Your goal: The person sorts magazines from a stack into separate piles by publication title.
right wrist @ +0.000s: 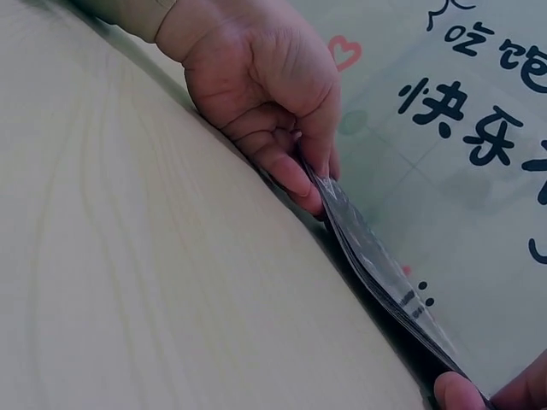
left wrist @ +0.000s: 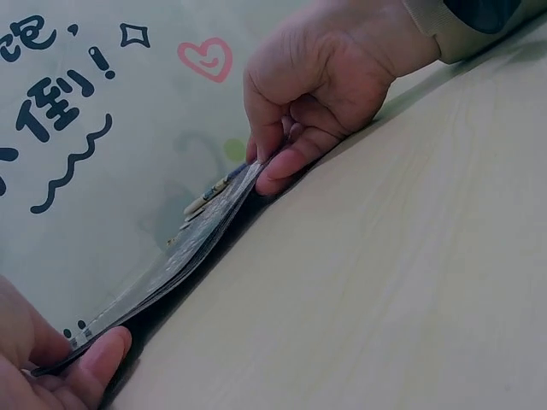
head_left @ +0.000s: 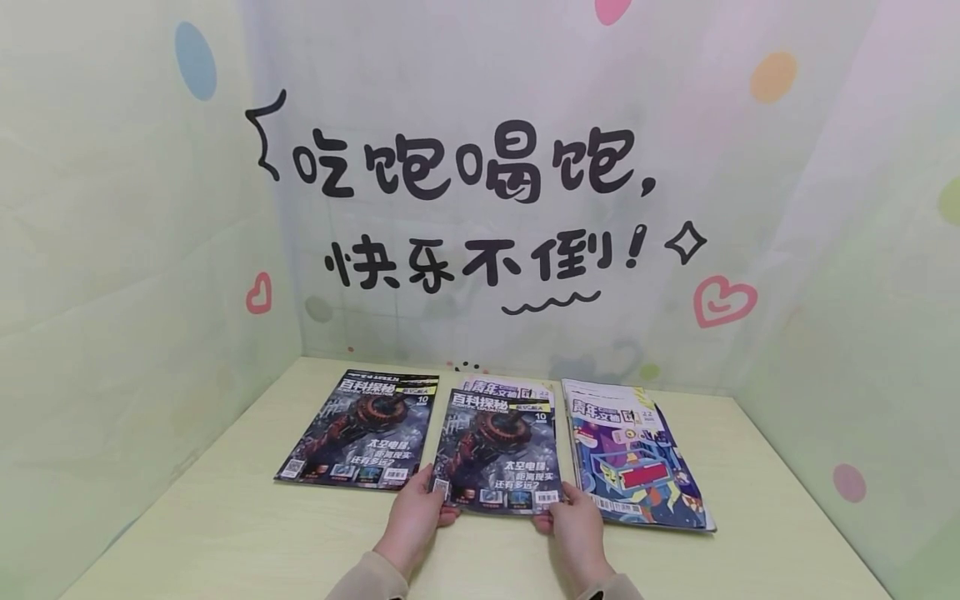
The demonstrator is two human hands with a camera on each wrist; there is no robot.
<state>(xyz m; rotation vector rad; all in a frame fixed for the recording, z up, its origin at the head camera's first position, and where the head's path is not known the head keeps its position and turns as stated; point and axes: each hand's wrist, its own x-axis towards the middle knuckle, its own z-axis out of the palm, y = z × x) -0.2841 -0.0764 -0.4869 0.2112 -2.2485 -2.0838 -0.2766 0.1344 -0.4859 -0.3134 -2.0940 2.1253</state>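
In the head view a dark-covered magazine, with a red ring-shaped structure on its cover, lies in the middle. My left hand pinches its lower left corner, thumb on top and fingers beneath. At the lower right corner my right hand pinches it the same way. Both wrist views show the near edge of the magazine lifted slightly, with a dark gap under it. Behind its top edge peeks a purple-covered magazine, mostly hidden beneath.
A matching dark magazine lies to the left on the pale wooden table. To the right rests a small stack of magazines with a colourful purple cover. Printed fabric walls enclose the back and both sides.
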